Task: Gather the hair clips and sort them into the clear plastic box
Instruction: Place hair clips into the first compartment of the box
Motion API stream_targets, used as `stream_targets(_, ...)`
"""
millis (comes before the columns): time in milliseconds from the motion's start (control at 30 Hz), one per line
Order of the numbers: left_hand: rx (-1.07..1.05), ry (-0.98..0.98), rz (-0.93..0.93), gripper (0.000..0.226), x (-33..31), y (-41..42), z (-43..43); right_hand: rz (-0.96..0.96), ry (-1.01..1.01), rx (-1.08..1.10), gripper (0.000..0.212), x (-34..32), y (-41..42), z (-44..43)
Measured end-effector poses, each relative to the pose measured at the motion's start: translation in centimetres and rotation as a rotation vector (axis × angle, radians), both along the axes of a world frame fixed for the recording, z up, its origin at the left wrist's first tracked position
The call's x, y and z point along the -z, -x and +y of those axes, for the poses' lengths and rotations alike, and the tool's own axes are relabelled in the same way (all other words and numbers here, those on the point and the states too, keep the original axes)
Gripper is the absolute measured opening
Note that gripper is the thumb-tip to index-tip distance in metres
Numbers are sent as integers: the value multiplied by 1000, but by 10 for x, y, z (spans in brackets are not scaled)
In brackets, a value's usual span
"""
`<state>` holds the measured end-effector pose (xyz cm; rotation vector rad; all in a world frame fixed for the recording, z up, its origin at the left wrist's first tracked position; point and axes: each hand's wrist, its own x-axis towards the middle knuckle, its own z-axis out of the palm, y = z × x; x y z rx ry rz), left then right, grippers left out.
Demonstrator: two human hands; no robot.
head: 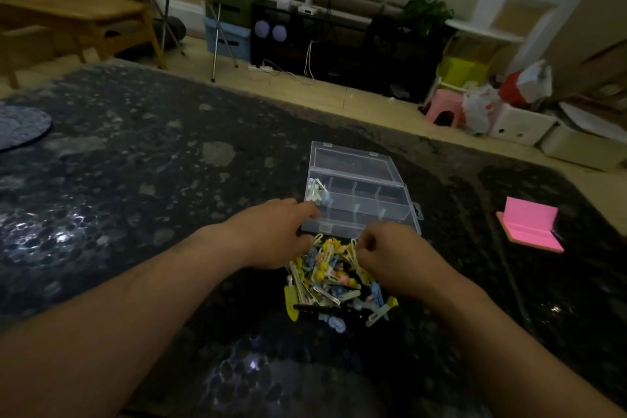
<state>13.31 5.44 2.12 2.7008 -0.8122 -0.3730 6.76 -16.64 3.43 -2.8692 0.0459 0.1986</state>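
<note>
- The room is dim, and my forearms come out murky.
- White glare spots dot the glossy dark surface (brightest on my left).
- My left hand blurs at the fingertips; the hair clips stay fairly sharp.
- The wide lens bends the edges; the background is soft.

Bare dark surface flanks the hair clips; the clear plastic box blocks just beyond.

Bare forearms, bare left hand and right hand.
</note>
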Motion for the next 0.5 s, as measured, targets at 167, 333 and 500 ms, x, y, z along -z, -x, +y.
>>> stream_targets(167, 12, 6, 7, 57, 1, -2, 1, 88, 86, -16, 22, -1, 4, 3)
stream_targets(333, 21, 1, 11, 57, 1, -1, 2, 59, 182, -39, 20, 3, 4, 6)
stream_targets(500, 28, -1, 27, 59, 1, -2, 3, 57, 163, -40, 14, 3, 3, 1)
